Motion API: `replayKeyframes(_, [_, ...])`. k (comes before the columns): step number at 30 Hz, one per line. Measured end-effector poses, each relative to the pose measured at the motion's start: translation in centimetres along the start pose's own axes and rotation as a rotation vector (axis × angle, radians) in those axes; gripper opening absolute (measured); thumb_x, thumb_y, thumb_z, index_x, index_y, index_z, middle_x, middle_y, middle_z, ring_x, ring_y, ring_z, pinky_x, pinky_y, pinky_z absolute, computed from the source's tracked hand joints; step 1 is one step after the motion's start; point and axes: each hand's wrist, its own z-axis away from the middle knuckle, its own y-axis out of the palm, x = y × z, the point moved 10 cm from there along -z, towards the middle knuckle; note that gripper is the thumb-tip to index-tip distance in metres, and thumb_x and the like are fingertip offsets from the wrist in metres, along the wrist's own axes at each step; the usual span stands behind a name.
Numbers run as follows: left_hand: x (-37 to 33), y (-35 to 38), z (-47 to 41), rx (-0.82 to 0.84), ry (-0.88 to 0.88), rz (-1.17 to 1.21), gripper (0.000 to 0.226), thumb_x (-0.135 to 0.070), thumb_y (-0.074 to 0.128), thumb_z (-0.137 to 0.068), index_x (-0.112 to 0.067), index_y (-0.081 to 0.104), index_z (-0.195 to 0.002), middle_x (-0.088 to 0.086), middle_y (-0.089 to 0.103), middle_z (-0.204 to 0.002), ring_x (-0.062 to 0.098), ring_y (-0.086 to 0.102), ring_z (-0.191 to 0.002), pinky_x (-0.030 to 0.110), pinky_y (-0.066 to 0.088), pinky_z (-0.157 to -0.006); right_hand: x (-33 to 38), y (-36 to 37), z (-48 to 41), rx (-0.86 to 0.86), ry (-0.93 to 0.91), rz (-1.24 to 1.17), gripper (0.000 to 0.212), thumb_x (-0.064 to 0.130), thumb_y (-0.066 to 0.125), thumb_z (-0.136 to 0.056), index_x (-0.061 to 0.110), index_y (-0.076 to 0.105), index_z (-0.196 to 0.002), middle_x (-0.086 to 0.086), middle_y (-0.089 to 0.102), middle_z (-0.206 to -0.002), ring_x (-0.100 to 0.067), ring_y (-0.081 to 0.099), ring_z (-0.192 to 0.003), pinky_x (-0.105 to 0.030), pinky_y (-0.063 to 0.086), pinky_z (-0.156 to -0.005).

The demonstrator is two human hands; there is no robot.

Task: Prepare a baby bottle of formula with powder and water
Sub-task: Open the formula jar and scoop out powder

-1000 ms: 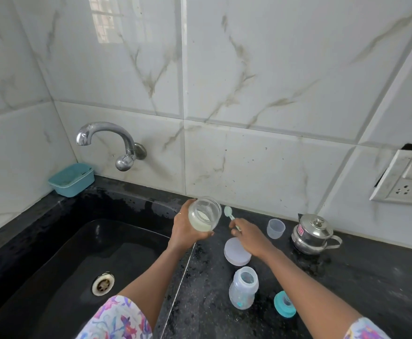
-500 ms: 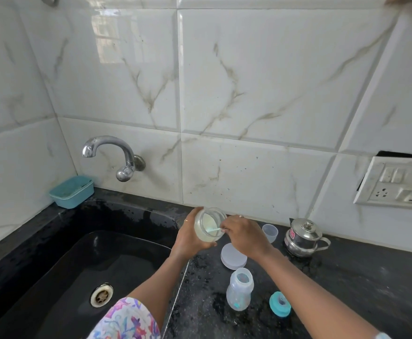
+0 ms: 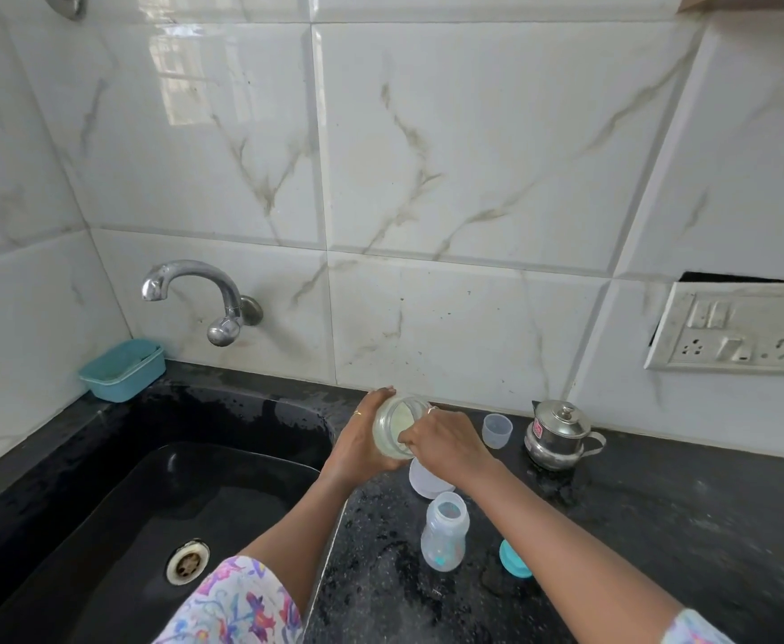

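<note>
Above counter, left hand (image 3: 362, 446) gripping jar (image 3: 395, 432)

L hand (image 3: 362, 439) cupped, R hand (image 3: 446, 441) fingers pinched (touching L).

A black speckled countertop (image 3: 660, 527) fills the lower right of the frame. On it are seen a clear baby bottle (image 3: 443, 532), a white lid (image 3: 425, 481), a teal cap (image 3: 514, 558), a small clear cup (image 3: 497, 430) and a steel pot (image 3: 557, 434).
</note>
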Motion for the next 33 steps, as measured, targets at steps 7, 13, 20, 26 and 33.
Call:
replayKeyframes(7, [-0.1, 0.7, -0.1, 0.013, 0.022, -0.005, 0.1, -0.027, 0.089, -0.055, -0.022, 0.032, -0.138, -0.01, 0.041, -0.138, 0.003, 0.042, -0.121, 0.012, 0.031, -0.096, -0.4, 0.5, 0.1, 0.036, 0.05, -0.025, 0.031, 0.013, 0.043, -0.095, 0.015, 0.065, -0.116, -0.012, 0.066, -0.109, -0.03, 0.06, -0.101, -0.033, 0.046, -0.073])
replayKeyframes(13, [-0.2, 1.0, -0.1, 0.026, 0.043, -0.033, 0.101, -0.025, 0.089, -0.056, -0.018, 0.032, -0.138, -0.004, 0.041, -0.14, 0.009, 0.042, -0.125, 0.013, 0.029, -0.098, -1.4, 0.8, 0.4, 0.029, 0.071, -0.101, 0.033, 0.012, 0.042, -0.094, 0.017, 0.067, -0.116, -0.011, 0.067, -0.111, -0.03, 0.06, -0.102, -0.035, 0.047, -0.076])
replayKeyframes(20, [-0.3, 1.6, -0.3, 0.062, 0.048, -0.066, 0.103, -0.023, 0.089, -0.055, -0.015, 0.031, -0.139, 0.001, 0.04, -0.141, 0.014, 0.039, -0.13, 0.013, 0.026, -0.101, -1.6, 2.0, 0.5, 0.092, 0.148, -0.179, 0.031, 0.012, 0.045, -0.091, 0.012, 0.069, -0.112, -0.013, 0.067, -0.111, -0.033, 0.061, -0.099, -0.037, 0.049, -0.08])
replayKeyframes(26, [-0.3, 1.9, -0.4, 0.094, 0.047, -0.08, 0.103, -0.021, 0.088, -0.054, -0.016, 0.031, -0.139, 0.002, 0.044, -0.135, 0.015, 0.042, -0.124, 0.02, 0.034, -0.098, -3.9, 2.7, 0.7, 0.043, 0.397, -0.648, 0.024, 0.01, 0.058, -0.082, 0.013, 0.076, -0.099, -0.012, 0.07, -0.105, -0.026, 0.06, -0.096, -0.033, 0.05, -0.086])
replayKeyframes(33, [0.2, 1.9, 0.0, 0.092, 0.005, -0.069, 0.101, -0.021, 0.088, -0.056, -0.014, 0.031, -0.138, 0.002, 0.048, -0.133, 0.017, 0.045, -0.122, 0.018, 0.032, -0.092, -6.4, 4.7, 2.5, -0.073, 0.787, -1.482, 0.008, -0.011, 0.06, -0.078, -0.008, 0.067, -0.079, -0.021, 0.064, -0.065, -0.009, 0.049, -0.034, -0.016, 0.032, -0.033])
